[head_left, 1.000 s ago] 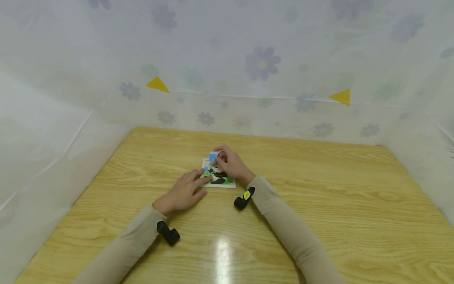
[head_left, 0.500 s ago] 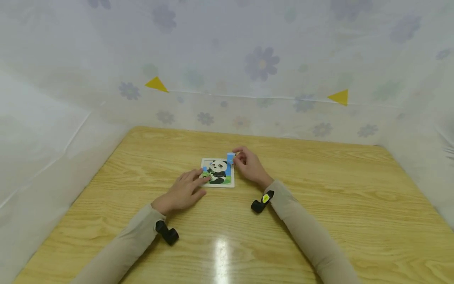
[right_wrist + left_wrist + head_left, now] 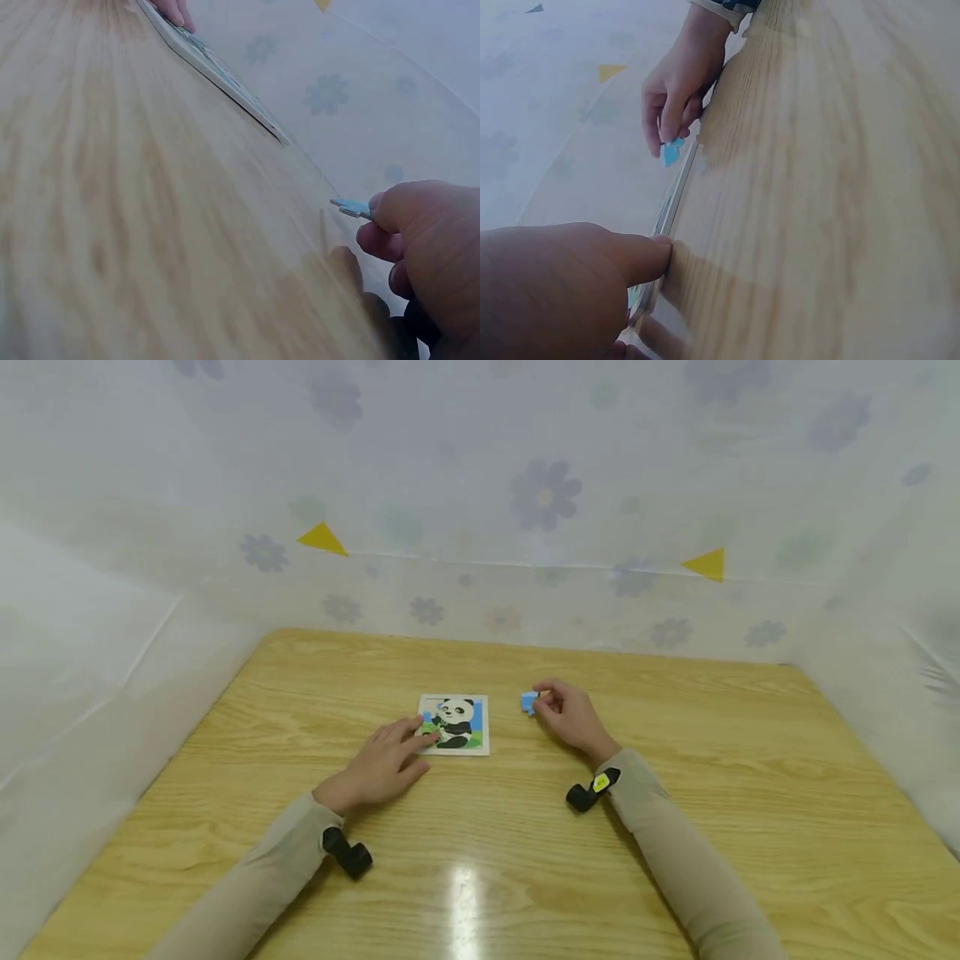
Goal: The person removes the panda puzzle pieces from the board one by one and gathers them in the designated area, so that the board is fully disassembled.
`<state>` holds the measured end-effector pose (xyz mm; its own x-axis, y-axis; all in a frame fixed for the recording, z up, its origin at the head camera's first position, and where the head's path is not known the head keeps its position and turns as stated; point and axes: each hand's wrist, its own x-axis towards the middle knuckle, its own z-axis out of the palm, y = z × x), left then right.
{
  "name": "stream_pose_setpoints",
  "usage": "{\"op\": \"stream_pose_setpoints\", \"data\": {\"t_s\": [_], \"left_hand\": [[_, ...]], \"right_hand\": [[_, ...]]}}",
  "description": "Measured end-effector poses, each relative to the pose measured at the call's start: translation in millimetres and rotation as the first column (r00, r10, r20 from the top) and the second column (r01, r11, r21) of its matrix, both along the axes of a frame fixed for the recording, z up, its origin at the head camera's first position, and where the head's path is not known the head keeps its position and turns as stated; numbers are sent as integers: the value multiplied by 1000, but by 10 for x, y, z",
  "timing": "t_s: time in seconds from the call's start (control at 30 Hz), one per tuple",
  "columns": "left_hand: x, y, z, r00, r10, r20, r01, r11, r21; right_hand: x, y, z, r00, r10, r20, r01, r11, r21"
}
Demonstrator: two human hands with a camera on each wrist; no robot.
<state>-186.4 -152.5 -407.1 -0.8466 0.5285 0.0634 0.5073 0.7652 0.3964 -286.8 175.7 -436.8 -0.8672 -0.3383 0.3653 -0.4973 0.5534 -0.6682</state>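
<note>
A square panda jigsaw puzzle (image 3: 485,727) in a white frame lies flat on the table. Its upper left corner shows a pale gap. My left hand (image 3: 378,766) rests on the frame's left side, fingers extended, with a fingertip over the lower part of the picture. To the right of the frame, my right hand (image 3: 572,714) pinches a blue puzzle piece (image 3: 528,702) between thumb and fingers. In the right wrist view the piece (image 3: 352,208) is seen edge-on, held above the wood. The left wrist view shows the same piece (image 3: 672,152) hanging below the right fingertips.
The wood-grain table (image 3: 480,827) extends around both hands. A pale flowered sheet (image 3: 450,468) rises behind the table's back edge and along its sides, with two yellow triangles on it. Each wrist wears a small black camera (image 3: 348,853).
My right hand has carried the blue piece from over the puzzle's upper part out to the right, uncovering the panda's head. The left hand has kept its place on the frame.
</note>
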Motion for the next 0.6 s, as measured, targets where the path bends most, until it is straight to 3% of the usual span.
{"op": "stream_pose_setpoints", "data": {"t_s": [0.37,0.6], "left_hand": [[9,14,-2,1000,-2,0,2,1000,18],[7,7,-2,1000,1,-9,-1,999,35]], "right_hand": [[42,12,87,997,-75,9,72,979,190],[15,2,83,994,-106,20,98,968,232]]}}
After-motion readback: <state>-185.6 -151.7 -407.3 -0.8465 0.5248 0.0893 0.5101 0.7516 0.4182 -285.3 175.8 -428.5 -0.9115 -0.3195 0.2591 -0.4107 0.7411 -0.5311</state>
